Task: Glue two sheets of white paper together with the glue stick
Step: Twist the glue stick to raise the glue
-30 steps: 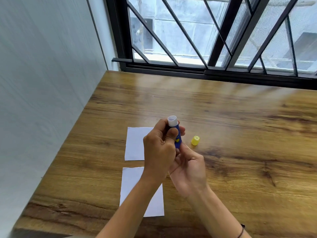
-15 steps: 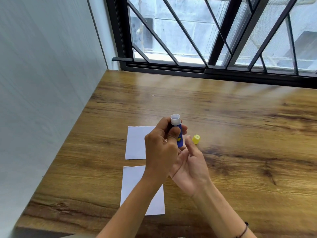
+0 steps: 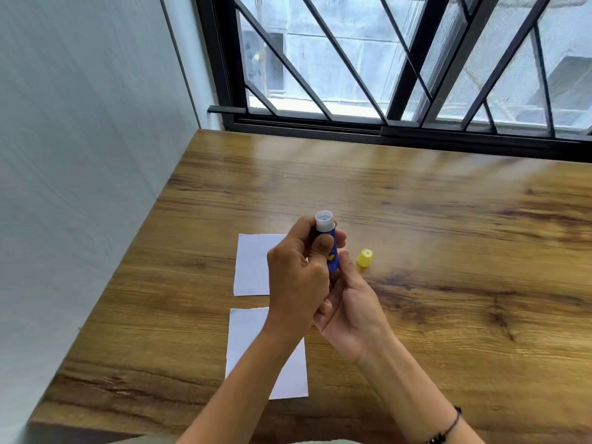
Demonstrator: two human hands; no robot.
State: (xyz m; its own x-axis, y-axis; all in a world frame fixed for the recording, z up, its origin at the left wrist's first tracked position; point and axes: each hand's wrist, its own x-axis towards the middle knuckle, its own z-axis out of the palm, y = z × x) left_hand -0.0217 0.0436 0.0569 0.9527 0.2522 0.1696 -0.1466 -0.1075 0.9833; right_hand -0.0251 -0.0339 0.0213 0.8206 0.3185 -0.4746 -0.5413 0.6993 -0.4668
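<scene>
Both hands meet above the wooden table (image 3: pixel 416 219), raised over the near papers. Left hand (image 3: pixel 298 283) wraps the blue glue stick (image 3: pixel 330 248) around its barrel, thumb pressed across the front, fingers curled behind; the stick stands nearly upright, white open end on top. Right hand (image 3: pixel 352 312) sits just below and to the right, palm turned up, fingers reaching to the stick's lower end and touching it there; whether they pinch the base cannot be told, since the left hand covers that spot. Yellow cap (image 3: pixel 365 257) lies on the table just right of the hands, off the stick, apart from both sheets. Far sheet of white paper (image 3: pixel 251 267) lies flat left of the hands, its right part hidden by the left hand. Near sheet of white paper (image 3: pixel 246 334) lies flat closer to the table's front edge, crossed by the left forearm, a narrow strip of wood between the two sheets. Dark beaded bracelet (image 3: pixel 448 427) on the right wrist. Barred window (image 3: pixel 400 59) behind the table, pale wall (image 3: pixel 80 155) to the left.
</scene>
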